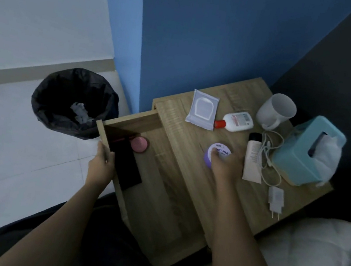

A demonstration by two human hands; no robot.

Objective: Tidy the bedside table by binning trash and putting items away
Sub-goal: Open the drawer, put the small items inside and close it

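Note:
A wooden bedside table (185, 180) has its top drawer (130, 123) pulled out to the left. My left hand (101, 165) grips the drawer's front panel. Inside the drawer lie a round pink case (138, 144) and a dark flat item (126, 166). My right hand (226, 164) closes over a purple cream jar (217, 153) standing on the tabletop. Also on the top are a white wipes pack (202, 109), a white bottle with a red cap (236, 121), a white mug (275, 110), a cream tube (253, 159), a white cable (270, 152) and a white charger plug (276, 200).
A teal tissue box (305, 151) stands at the table's right edge. A bin with a black liner (74, 100) holding crumpled paper sits on the floor left of the drawer. A blue wall rises behind, and white bedding (311, 257) lies at the lower right.

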